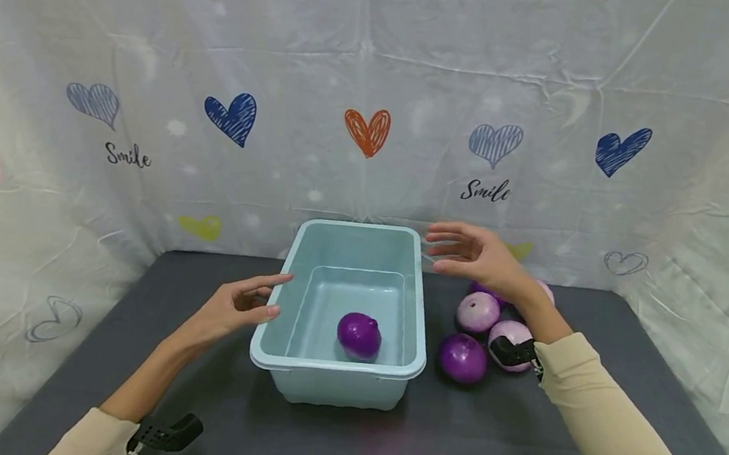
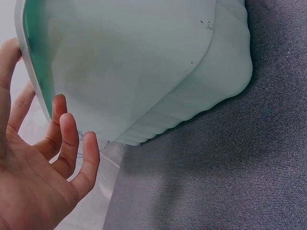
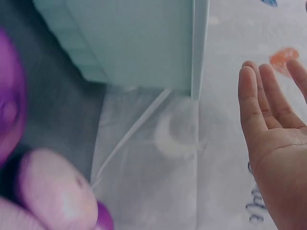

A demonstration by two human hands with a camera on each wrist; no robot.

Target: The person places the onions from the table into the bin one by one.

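A pale blue-green plastic bin [image 1: 337, 367] stands in the middle of the table, and inside it lies one glossy purple, round fruit-like piece [image 1: 359, 335] with a small nub. My left hand [image 1: 234, 309] is at the bin's left rim, index fingertip over the edge and thumb at its outer side; the left wrist view shows its other fingers loosely bent beside the bin wall [image 2: 144, 52]. Raised past the bin's far right corner is my right hand [image 1: 484, 257], palm turned toward the bin, fingers extended and holding nothing.
Right of the bin several round pieces lie grouped under my right forearm, among them a dark purple one [image 1: 462, 359] and a pale lilac one [image 1: 478, 312]. The dark grey table [image 1: 323, 450] ends at a white curtain [image 1: 306, 91] printed with hearts.
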